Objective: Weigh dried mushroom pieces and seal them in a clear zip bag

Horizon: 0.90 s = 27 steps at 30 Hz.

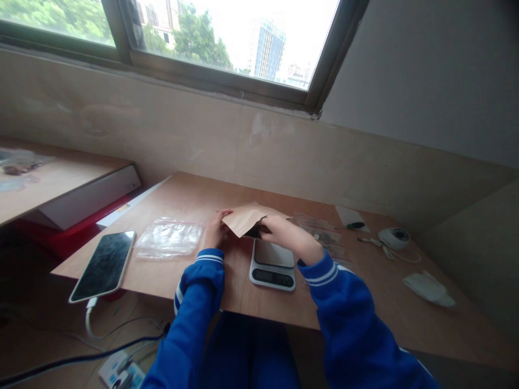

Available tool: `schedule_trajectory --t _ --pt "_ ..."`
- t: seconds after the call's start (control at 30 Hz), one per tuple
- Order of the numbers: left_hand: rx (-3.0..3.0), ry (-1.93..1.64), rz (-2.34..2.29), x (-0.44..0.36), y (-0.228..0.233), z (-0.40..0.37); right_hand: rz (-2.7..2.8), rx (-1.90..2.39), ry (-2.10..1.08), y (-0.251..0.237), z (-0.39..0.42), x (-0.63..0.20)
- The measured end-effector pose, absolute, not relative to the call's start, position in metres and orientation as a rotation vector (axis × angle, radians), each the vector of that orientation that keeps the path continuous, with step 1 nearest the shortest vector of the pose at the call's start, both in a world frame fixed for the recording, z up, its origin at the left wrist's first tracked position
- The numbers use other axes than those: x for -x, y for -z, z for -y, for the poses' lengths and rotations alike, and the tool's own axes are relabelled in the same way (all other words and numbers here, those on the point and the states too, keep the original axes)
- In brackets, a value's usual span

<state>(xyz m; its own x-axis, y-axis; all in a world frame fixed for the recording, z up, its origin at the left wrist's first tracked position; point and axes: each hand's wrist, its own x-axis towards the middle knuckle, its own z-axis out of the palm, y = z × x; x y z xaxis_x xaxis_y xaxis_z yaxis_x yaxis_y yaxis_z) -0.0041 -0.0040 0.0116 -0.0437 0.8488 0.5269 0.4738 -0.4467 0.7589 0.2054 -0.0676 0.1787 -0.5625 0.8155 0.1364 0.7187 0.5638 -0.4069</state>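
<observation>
Both hands hold a brown paper pouch [246,218] just above the tabletop [194,200]. The left hand [214,229] pinches its near corner with closed fingers; the right hand [279,231] grips the other side, directly over a small scale [272,263]. The step looks like opening the pouch; next, the mouth probably needs spreading. A clear zip bag [169,237] lies left of the left hand.
</observation>
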Motion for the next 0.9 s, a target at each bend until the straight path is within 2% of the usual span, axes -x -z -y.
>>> schedule_trajectory --t 0.1,0.33,0.43,0.57,0.73,0.9 --pt "-1.873 -1.520 -1.348 0.004 -0.008 0.001 2.482 1.138 -0.570 -0.191 0.072 -0.218" --pt "-1.758 -1.450 -1.435 0.002 -0.011 0.000 2.038 0.924 -1.054 -0.211 0.100 -0.247" --pt "-1.693 -1.427 -1.514 0.001 -0.016 0.001 1.870 0.942 -1.115 -0.211 0.119 -0.265" --pt "-1.615 -1.422 -1.548 -0.001 -0.024 0.003 1.779 1.116 -1.049 -0.174 0.124 -0.282" --pt "-1.580 -1.449 -1.470 0.000 -0.022 0.001 1.909 1.251 -0.658 -0.105 0.102 -0.268" --pt "-1.589 -1.469 -1.483 0.002 -0.015 -0.004 2.077 1.310 -0.477 -0.079 0.093 -0.257"
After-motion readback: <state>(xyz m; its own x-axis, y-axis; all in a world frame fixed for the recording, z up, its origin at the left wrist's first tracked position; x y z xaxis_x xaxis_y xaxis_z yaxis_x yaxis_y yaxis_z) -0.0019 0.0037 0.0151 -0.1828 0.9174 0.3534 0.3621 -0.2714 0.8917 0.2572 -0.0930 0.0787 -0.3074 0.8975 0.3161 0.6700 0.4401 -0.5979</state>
